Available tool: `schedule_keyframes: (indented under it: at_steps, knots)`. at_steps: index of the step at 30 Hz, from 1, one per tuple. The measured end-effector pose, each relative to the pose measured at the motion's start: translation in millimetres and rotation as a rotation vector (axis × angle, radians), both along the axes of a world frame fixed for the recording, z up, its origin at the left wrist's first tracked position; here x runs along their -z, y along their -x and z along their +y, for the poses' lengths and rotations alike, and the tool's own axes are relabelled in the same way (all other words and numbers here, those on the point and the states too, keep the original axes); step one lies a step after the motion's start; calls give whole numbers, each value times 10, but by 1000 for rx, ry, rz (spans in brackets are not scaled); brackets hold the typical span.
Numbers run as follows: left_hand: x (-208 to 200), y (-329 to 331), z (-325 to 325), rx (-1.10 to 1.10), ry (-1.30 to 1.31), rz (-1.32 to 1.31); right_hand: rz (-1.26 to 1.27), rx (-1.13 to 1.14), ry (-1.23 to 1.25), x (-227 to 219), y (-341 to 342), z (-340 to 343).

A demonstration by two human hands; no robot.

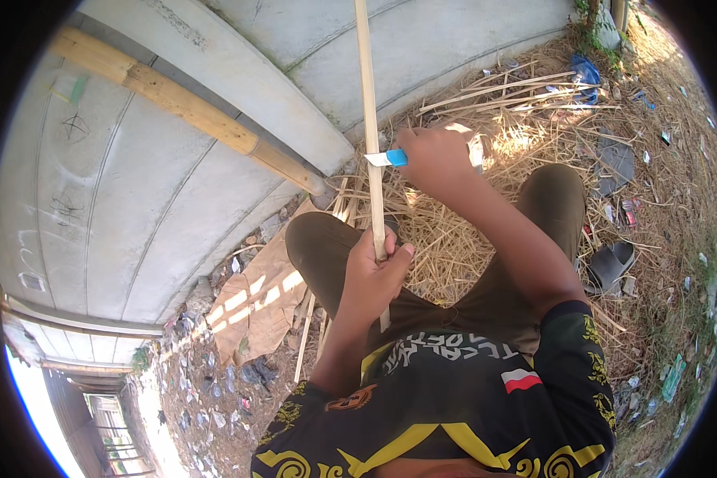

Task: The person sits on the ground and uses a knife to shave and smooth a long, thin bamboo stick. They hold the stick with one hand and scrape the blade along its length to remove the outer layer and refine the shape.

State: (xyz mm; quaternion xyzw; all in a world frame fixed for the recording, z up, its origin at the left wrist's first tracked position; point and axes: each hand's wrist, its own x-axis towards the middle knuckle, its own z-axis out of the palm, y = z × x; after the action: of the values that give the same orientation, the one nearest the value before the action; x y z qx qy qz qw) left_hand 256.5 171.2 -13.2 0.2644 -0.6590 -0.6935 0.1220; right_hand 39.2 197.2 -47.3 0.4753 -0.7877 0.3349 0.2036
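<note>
A long, pale bamboo strip (370, 95) runs upright from my lap past the top of the view. My left hand (376, 272) is closed around its lower part, just above my lap. Higher up, my right hand (438, 159) grips a knife with a blue handle (397, 158). The knife's light blade (377, 160) lies across the strip, touching or very near it. Most of the handle is hidden inside my right fist.
Bamboo shavings (446, 263) cover the ground between my bent knees. Cut strips (510, 97) lie ahead by a concrete wall (422, 64). A bamboo pole (183, 99) leans at left above flattened cardboard (255, 295). A dark sandal (610, 267) and litter lie at right.
</note>
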Motion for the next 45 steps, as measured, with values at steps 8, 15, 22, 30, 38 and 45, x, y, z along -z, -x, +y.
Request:
schedule_keyframes:
  at_steps: [8, 15, 22, 30, 38, 45]
  knots:
    - [-27, -90, 82, -25, 215, -79, 153, 24, 186, 14, 71, -49]
    - [143, -94, 298, 23, 135, -68, -93, 233, 149, -90, 399, -82]
    - [198, -194, 365, 90, 165, -127, -265, 383, 41, -283, 658, 5]
    - [251, -652, 289, 264, 241, -326, -397, 662, 64, -281, 1220, 207]
    - [109, -1355, 48, 258, 38, -454, -264, 610, 95, -149, 1289, 257]
    - [439, -1521, -211, 232, 68, -448, -743, 61, -131, 89, 1148, 0]
